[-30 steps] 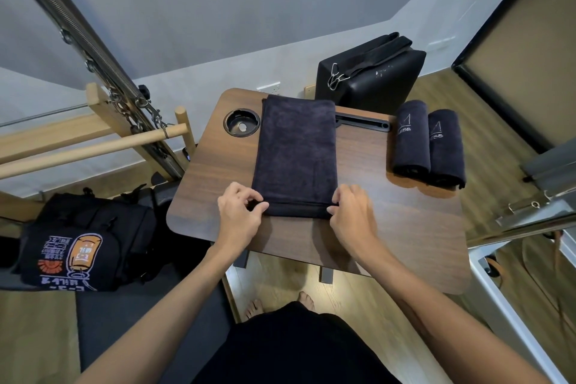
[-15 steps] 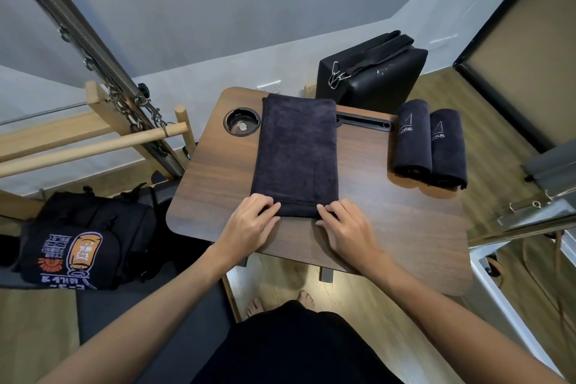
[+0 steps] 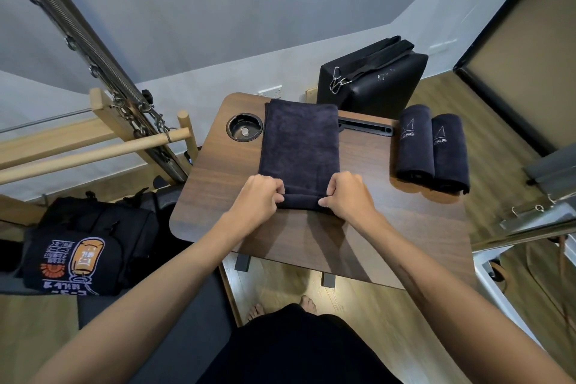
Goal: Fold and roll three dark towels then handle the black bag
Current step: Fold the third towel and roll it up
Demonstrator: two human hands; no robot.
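A dark towel (image 3: pixel 299 146), folded into a long strip, lies lengthwise on the wooden table (image 3: pixel 389 227). Its near end is curled into a small roll. My left hand (image 3: pixel 258 199) grips the left end of that roll with curled fingers. On the roll's right end my right hand (image 3: pixel 349 196) holds the same way. Two rolled dark towels (image 3: pixel 431 150) with pale logos lie side by side at the table's right. The black bag (image 3: pixel 374 78) with a strap and metal clips stands behind the table's far edge.
A round cup holder (image 3: pixel 244 128) and a black slot (image 3: pixel 364 128) sit in the table's far part. A dark backpack (image 3: pixel 87 246) with an orange print lies on the left. Wooden bars and a metal spring frame (image 3: pixel 93 146) stand left; metal equipment (image 3: pixel 545 196) is right.
My hands went from pinching the towel's near edge, to pressing it flat, to gripping a small roll now formed at the near end. The roll has moved slightly away from me.
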